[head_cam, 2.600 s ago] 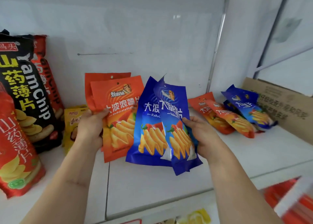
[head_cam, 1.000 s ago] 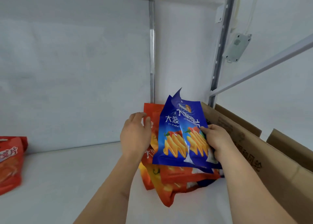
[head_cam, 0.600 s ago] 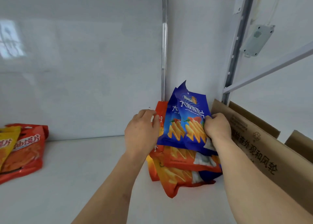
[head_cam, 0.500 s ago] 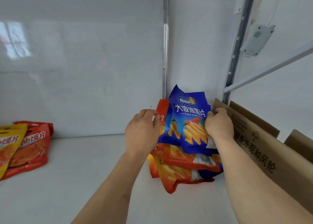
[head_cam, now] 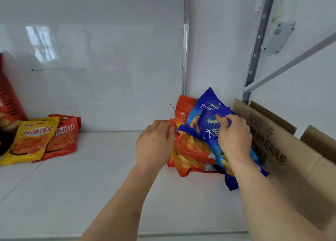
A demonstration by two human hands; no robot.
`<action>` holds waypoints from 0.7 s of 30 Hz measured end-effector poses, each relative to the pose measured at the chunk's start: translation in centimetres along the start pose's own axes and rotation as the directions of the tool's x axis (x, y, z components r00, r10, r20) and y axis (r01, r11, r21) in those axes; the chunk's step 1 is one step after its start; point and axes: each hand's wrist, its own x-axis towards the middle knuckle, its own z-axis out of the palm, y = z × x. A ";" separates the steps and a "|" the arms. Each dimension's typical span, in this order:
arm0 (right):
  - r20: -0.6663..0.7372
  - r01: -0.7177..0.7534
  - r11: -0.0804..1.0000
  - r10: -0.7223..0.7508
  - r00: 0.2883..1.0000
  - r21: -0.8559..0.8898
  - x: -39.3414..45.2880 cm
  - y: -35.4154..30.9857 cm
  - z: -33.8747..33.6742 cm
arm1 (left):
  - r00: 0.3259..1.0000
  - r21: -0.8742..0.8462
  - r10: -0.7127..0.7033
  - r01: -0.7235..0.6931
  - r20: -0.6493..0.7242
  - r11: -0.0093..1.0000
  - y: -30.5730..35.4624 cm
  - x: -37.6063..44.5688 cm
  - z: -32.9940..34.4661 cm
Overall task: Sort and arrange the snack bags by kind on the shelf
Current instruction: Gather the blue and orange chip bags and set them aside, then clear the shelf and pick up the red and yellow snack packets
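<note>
The right hand [head_cam: 234, 138] is closing its grip on the top of the near blue chip bag [head_cam: 211, 131], which is lying over another blue bag [head_cam: 203, 104] and orange chip bags [head_cam: 190, 155] piled at the far right of the white shelf [head_cam: 81, 186], beside a cardboard box [head_cam: 291, 158]. The left hand [head_cam: 155, 144] is pinching an orange bag's edge. Yellow [head_cam: 30, 140] and red [head_cam: 62, 137] snack bags are lying far left.

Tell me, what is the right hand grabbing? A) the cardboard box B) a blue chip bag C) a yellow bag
B: the right hand curls its fingers round the top of the front blue chip bag, which lies beside the cardboard box.
</note>
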 end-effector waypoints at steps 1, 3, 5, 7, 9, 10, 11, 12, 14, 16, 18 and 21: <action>-0.006 0.015 1.000 -0.015 1.000 -0.002 -0.2 0.0 -0.2 | 1.000 0.006 0.005 -0.005 -0.013 1.000 -0.1 -0.3 -0.1; -0.009 0.073 0.997 -0.073 0.997 0.006 -0.8 -0.5 -0.6 | 0.999 0.029 0.026 -0.025 -0.034 0.999 -0.5 -0.7 -0.2; 0.004 0.175 0.984 -0.175 0.985 -0.021 -1.8 -1.5 -0.8 | 0.996 0.082 0.079 -0.075 -0.050 0.994 -1.2 -1.1 -0.1; 0.033 0.312 0.947 -0.310 0.950 -0.083 -3.3 -2.8 -0.6 | 0.987 0.149 0.144 -0.133 -0.069 0.980 -2.2 -1.4 -0.3; 0.047 0.426 0.896 -0.424 0.905 -0.124 -4.8 -3.8 0.0 | 0.974 0.196 0.204 -0.182 -0.098 0.964 -3.3 -1.6 -0.8; 0.052 0.475 0.870 -0.472 0.880 -0.133 -5.5 -4.2 0.5 | 0.969 0.216 0.224 -0.198 -0.104 0.956 -3.9 -1.8 -1.1; 0.057 0.516 0.845 -0.513 0.857 -0.139 -6.2 -4.8 1.2 | 0.966 0.235 0.238 -0.209 -0.102 0.949 -4.7 -1.9 -1.6; 0.065 0.548 0.824 -0.544 0.836 -0.144 -6.7 -5.3 1.9 | 0.963 0.252 0.251 -0.220 -0.097 0.942 -5.5 -2.0 -2.0; 0.094 0.603 0.785 -0.596 0.798 -0.142 -7.7 -6.4 3.2 | 0.964 0.277 0.255 -0.227 -0.069 0.933 -7.2 -2.4 -2.9; 0.107 0.650 0.751 -0.642 0.760 -0.115 -9.0 -8.1 4.4 | 0.972 0.311 0.231 -0.209 -0.033 0.927 -9.4 -2.7 -4.1; 0.118 0.675 0.734 -0.665 0.737 -0.079 -10.2 -9.9 5.5 | 0.977 0.329 0.212 -0.197 -0.008 0.923 -11.2 -3.1 -5.4; 0.168 0.703 0.711 -0.693 0.701 -0.004 -12.7 -13.4 7.4 | 0.982 0.375 0.186 -0.169 -0.010 0.911 -14.3 -3.7 -8.1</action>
